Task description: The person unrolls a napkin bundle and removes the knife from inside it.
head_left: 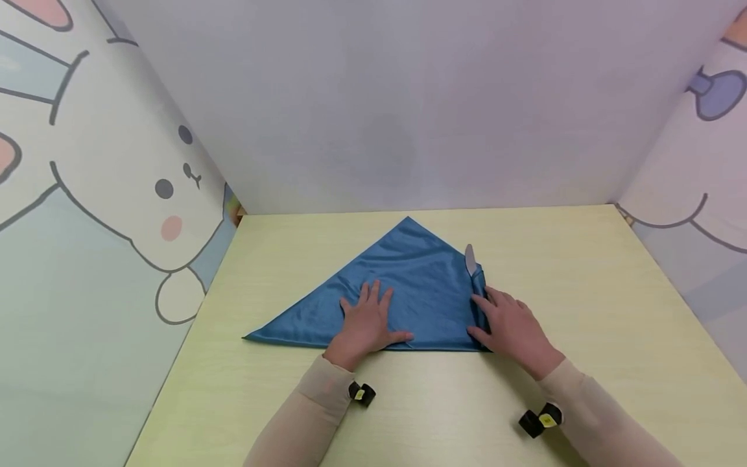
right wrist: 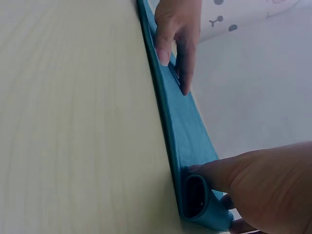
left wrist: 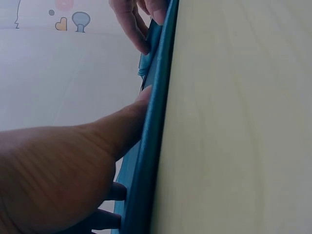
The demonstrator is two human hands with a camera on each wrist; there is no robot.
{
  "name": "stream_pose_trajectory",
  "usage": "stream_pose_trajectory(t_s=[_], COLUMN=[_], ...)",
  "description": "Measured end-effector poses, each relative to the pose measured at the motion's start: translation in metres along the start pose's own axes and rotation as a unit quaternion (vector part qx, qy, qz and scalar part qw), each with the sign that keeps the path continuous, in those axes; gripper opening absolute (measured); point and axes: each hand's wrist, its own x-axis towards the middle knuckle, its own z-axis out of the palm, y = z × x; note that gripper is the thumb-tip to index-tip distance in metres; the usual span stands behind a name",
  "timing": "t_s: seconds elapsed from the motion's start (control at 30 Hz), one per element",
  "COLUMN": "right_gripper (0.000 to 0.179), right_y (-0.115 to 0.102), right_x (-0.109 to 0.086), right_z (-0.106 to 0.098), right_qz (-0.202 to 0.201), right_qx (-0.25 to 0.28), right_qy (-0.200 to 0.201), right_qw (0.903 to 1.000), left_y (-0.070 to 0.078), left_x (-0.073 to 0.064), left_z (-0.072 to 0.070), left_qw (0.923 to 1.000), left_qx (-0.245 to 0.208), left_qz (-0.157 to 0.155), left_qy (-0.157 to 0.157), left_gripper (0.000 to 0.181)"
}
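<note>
Head view: satiny blue cloth [head_left: 428, 292], triangular, on table [head_left: 583, 285], beneath flat, outspread left hand [head_left: 364, 327]; rolled end [head_left: 479, 284], with protruding knife-like blade [head_left: 470, 259], gripped by right hand [head_left: 515, 329]. Left wrist view: folded edge [left wrist: 156, 117], presumably light, slippery. Right wrist view: same end, hollow, probably soft, best pinched lengthwise.

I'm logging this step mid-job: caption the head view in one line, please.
Left hand spread on a blue cloth; right hand grips its rolled side, a rounded utensil end poking out.

The blue cloth [head_left: 432, 292] hides the lower part of the flat utensil [head_left: 470, 261]; the head view crops both sleeves [head_left: 303, 415] and the table [head_left: 443, 408].
</note>
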Motion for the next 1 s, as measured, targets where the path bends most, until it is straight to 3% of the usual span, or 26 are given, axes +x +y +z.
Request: stream_pose_trajectory(t_s=[0.6,0.83,1.0], right_gripper=[0.043,0.041,0.043], right_y=[0.005,0.007,0.009], right_x=[-0.005,-0.006,-0.006], right_z=[0.001,-0.005,-0.007], right_qz=[-0.012,-0.008,0.019], right_qx=[-0.028,-0.004,0.035], right_qy=[0.042,0.039,0.02], right_qw=[0.9987,0.9992,0.999], left_y=[-0.001,0.0,0.001], left_x=[0.0,-0.001,-0.001], left_z=[0.0,-0.002,-0.002], left_qw=[1.0,1.0,1.0], left_qx=[0.008,0.008,0.008], left_qz=[0.004,0.002,0.0], left_qy=[0.004,0.001,-0.003], left_gripper=[0.109,0.109,0.109])
